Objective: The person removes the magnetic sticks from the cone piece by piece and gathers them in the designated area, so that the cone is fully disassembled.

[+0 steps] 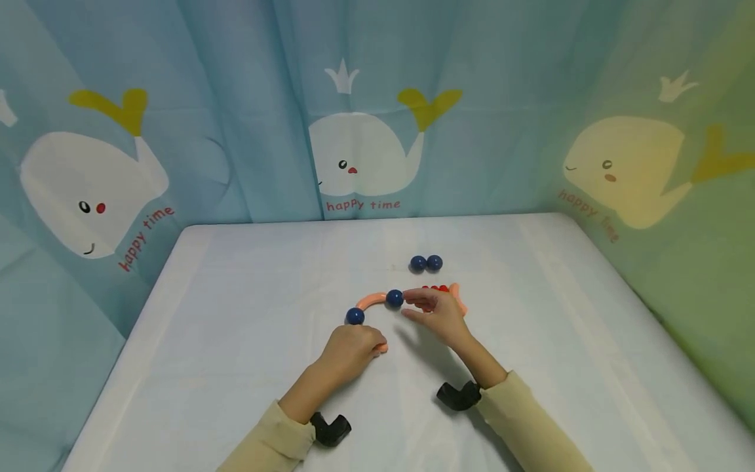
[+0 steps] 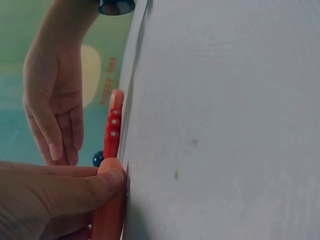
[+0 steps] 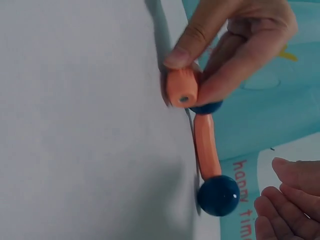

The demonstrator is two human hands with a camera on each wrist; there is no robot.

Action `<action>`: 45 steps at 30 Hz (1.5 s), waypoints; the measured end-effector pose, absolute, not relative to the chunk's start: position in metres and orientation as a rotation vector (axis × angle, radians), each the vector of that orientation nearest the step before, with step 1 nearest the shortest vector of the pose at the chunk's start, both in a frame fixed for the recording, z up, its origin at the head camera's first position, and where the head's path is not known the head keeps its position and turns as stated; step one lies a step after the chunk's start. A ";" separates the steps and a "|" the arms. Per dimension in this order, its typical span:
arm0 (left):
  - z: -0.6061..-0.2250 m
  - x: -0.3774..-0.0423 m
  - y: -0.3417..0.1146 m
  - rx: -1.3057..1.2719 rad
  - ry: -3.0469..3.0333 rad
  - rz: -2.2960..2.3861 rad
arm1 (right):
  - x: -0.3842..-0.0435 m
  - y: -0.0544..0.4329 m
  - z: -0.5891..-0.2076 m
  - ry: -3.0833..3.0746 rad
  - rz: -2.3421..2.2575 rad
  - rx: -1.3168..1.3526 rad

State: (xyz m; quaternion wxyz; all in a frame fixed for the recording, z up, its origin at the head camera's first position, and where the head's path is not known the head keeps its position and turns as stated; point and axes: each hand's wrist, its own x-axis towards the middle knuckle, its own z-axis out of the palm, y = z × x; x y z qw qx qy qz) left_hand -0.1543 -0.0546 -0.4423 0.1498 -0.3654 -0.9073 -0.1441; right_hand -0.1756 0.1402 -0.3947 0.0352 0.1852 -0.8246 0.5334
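Note:
My left hand (image 1: 349, 349) pinches an orange rod (image 3: 181, 86) between thumb and fingers, low over the white table. A small hole shows in the rod's end face in the right wrist view. Just beyond that hand sits a dark blue ball (image 1: 355, 316). From it a curved orange rod (image 1: 371, 300) runs to a second blue ball (image 1: 394, 299). My right hand (image 1: 441, 317) hovers beside this second ball, fingers extended and apart from the thumb, holding nothing. Whether its fingertips touch the ball I cannot tell.
Two more blue balls (image 1: 426, 263) lie side by side farther back. Red pieces (image 1: 442, 288) and orange rods (image 1: 457, 294) lie behind the right hand, partly hidden by it. Black wrist mounts (image 1: 331, 430) hang at both wrists. A printed curtain (image 1: 253, 131) rises behind the white table (image 1: 236, 295).

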 end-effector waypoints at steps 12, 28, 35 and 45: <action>-0.438 -0.155 -0.053 -1.026 -2.644 -0.587 | -0.167 0.130 -0.395 -2.641 1.654 0.561; -0.438 -0.172 -0.089 -0.933 -2.616 -0.650 | -0.171 0.131 -0.408 -2.673 1.688 0.633; -0.438 -0.170 -0.085 -0.953 -2.593 -0.606 | -0.182 0.139 -0.434 -2.770 1.568 0.753; -0.434 -0.168 -0.078 -0.896 -2.673 -0.539 | -0.179 0.137 -0.436 -2.888 1.426 0.992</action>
